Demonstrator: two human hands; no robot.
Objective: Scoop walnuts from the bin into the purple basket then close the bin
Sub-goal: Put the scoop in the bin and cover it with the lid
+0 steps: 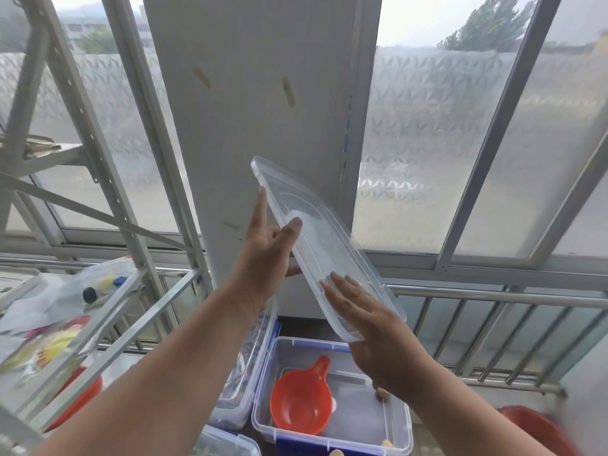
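Now we hold the clear rectangular plastic lid (324, 248) tilted above the open transparent blue-latched bin (332, 399), left hand (263, 255) pinching its edge, right hand (371, 327) flat beneath, clearing access.

A grey pillar (250, 110) stands between frosted windows (427, 153), with a metal railing (493, 297) below them. To the left, a metal rack (108, 199) carries a shelf of plastic bags (49, 324). Another clear box (246, 366) sits beside the rack, and a red tub (539, 429) at far right.
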